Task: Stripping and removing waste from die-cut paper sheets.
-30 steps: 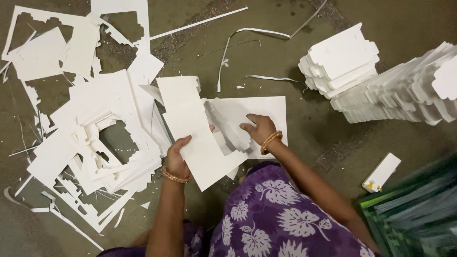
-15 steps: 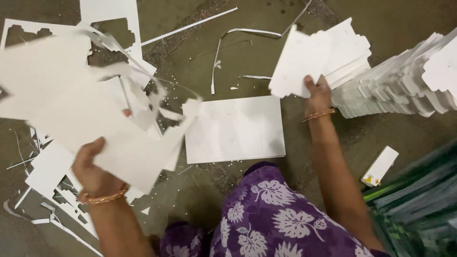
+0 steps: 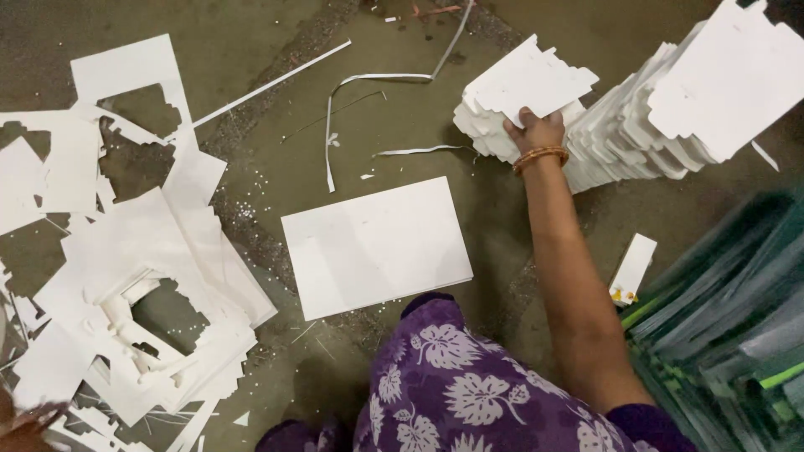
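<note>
My right hand point(image 3: 536, 131) reaches forward and grips a white die-cut card point(image 3: 528, 79) with notched edges, holding it on top of a short stack of the same pieces point(image 3: 486, 125). A flat pile of plain white sheets point(image 3: 377, 247) lies on the floor in front of my knees. Only a blurred bit of my left hand point(image 3: 23, 421) shows at the bottom left corner, over the heap of white offcuts point(image 3: 142, 285). Whether it holds anything is hidden.
A long leaning row of stacked die-cut cards point(image 3: 670, 109) runs to the right. Thin paper strips point(image 3: 368, 79) lie on the concrete floor. A small white card point(image 3: 632, 268) sits beside a green-edged stack of sheets point(image 3: 729, 335) at the lower right.
My left hand threw the cut-out waste sheet onto the offcut heap and dropped out of view. My right hand carried the die-cut card to the short stack and lowered it there.
</note>
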